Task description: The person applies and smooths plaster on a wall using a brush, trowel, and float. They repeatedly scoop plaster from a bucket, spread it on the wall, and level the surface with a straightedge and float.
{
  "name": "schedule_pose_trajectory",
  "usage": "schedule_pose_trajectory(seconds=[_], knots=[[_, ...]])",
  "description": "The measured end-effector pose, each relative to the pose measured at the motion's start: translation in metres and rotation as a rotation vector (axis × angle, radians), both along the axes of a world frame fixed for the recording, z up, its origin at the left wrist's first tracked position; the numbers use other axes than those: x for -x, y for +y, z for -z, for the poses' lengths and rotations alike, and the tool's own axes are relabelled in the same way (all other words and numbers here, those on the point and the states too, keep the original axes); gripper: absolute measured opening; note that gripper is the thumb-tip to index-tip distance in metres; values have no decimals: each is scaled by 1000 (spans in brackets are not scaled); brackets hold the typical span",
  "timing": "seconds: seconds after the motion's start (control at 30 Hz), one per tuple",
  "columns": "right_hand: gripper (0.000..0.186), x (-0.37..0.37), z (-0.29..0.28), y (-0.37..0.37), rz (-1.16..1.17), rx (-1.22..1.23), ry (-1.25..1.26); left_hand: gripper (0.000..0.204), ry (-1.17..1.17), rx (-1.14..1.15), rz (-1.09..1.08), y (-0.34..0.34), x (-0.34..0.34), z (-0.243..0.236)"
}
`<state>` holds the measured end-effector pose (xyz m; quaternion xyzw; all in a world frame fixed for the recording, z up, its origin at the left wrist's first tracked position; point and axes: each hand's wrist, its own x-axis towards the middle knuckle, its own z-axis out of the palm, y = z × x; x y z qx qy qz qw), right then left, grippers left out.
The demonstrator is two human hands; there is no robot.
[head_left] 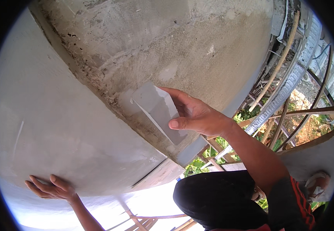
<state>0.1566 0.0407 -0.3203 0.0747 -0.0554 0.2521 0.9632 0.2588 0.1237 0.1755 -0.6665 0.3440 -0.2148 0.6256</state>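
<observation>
My right hand (192, 113) grips a flat, grey, plastered rectangular blade (153, 107) with pale edges, thumb across its face, held at or just over a band of rough, damp cement (213, 50) on a curved concrete surface; I cannot tell if it touches. At lower left, my left hand (51, 186) lies with fingers spread against the smooth grey curved panel (47, 123). A straight ridge runs between the smooth panel and the rougher band.
Bamboo poles (274, 61), a pale metal strip (278, 94) and dark bars crisscross at the right, with green leaves and soil beyond. My bent knee (205, 196) is at the bottom beside a concrete ledge (309, 154). More wooden framework shows at bottom centre.
</observation>
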Motion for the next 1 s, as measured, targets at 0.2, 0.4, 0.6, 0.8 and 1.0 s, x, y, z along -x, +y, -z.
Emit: schedule_pose_trajectory(seconds=[0.2,0.4,0.6,0.8,1.0], knots=[[95,10,-22,28,-35,-15,0,78,20,7,10,5,0,-5],[92,4,-29,31,-3,-53,-52,76,39,13,10,4,2,-3],[89,9,-33,39,-22,108,-155,73,19,-37,-17,2,2,-7],[90,26,-28,44,-37,92,-61,72,22,-36,-16,2,2,-4],[92,-4,-38,25,24,177,-148,77,9,41,9,6,3,-4]])
